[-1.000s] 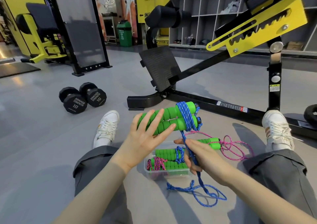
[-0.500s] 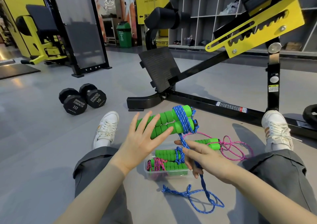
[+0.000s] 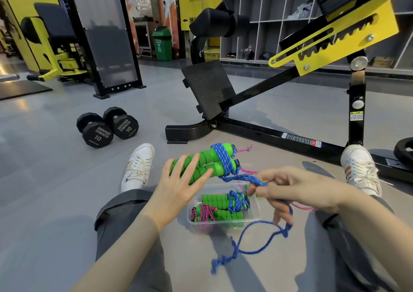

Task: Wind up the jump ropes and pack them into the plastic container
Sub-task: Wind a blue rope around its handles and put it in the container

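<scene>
Grey gym floor (image 3: 55, 191), with a black bench frame (image 3: 268, 133) ahead and two dumbbells (image 3: 107, 127) off to the left. The person sits with legs spread, and the container (image 3: 256, 209) stands on the floor between them. Two wound ropes (image 3: 218, 200) lie in it, the blue-corded one behind the pink-corded one.

Half a second ago the right hand (image 3: 297, 186) sat low under the handles (image 3: 201, 161), and the blue rope (image 3: 224, 157) dropped almost straight down to it. It has since risen and swung out to the right. It is now nearly level with the handles' lower side, and the rope runs sideways from the wraps to its fingertips. The slack tail, which lay flat on the floor, is drawn up into a loop hanging from that hand, with only its end trailing. The pink rope (image 3: 245, 149) on the floor is now largely hidden behind the hand. The left hand (image 3: 178, 186) and the handles have barely shifted.

The left hand holds the two green handles side by side in the air beyond the container, tilted up to the right. Its fingers are straight and spread across them, and the thumb is hidden. The blue rope is wound several turns round their upper ends. The right hand has its back turned up and pinches the rope between thumb and forefinger. Its other fingers curl downward with the rope passing among them.
</scene>
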